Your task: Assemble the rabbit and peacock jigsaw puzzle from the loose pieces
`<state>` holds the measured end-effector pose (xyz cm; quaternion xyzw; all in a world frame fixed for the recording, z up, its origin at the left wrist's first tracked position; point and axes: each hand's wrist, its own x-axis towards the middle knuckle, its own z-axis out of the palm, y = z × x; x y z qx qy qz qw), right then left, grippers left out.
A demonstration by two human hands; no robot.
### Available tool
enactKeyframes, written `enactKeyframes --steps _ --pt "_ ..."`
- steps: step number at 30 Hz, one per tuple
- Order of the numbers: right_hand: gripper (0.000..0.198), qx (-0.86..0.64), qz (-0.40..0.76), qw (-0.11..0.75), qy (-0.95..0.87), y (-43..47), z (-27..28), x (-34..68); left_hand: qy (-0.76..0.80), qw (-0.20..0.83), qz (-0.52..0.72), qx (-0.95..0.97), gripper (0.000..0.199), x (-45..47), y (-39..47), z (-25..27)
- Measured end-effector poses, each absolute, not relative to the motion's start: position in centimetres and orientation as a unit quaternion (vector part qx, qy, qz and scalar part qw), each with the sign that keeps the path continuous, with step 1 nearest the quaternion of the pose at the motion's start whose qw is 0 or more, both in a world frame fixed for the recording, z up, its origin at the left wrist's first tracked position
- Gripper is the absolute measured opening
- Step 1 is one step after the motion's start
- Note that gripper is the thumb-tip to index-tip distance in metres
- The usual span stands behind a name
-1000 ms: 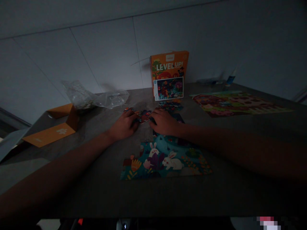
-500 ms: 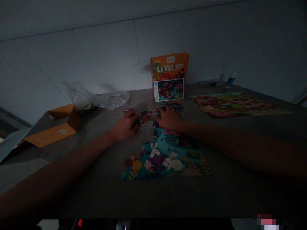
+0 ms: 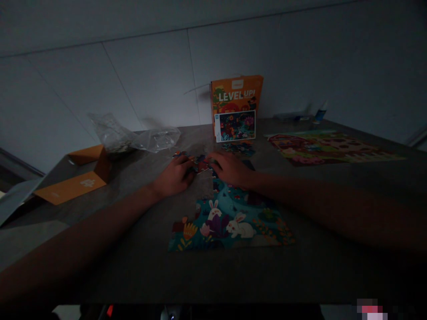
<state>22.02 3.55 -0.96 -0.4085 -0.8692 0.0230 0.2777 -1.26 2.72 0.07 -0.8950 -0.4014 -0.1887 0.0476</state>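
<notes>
A partly joined jigsaw puzzle with white rabbits and flowers lies flat on the grey table. Beyond its upper left part is a small joined strip of puzzle pieces, dark red and orange. My left hand grips the strip's left side with curled fingers. From the right, my right hand pinches the strip's right end; its palm and wrist cover part of the puzzle. Behind that hand lie several more puzzle pieces. The picture is dark, so exact finger contact is hard to see.
An orange puzzle box stands at the back with a picture card leaning on it. Left are an open orange box and clear plastic bags. To the right lie a farm puzzle and a small bottle.
My right hand has shifted left, from above the puzzle's upper part to the right end of the small strip, and its fingers have drawn together. The left hand has hardly moved.
</notes>
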Motion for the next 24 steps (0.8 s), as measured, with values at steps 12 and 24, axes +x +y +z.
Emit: enactKeyframes --steps 12,24 --pt "0.030 -0.245 0.067 0.380 -0.890 3.6 -1.5 21.8 -0.343 0.001 -0.288 -0.894 0.065 -1.3 2.0 0.0" --pt "0.023 -0.182 -0.051 0.401 -0.896 2.7 -1.0 21.9 -0.292 0.062 -0.331 -0.895 0.040 -1.4 2.5 0.0"
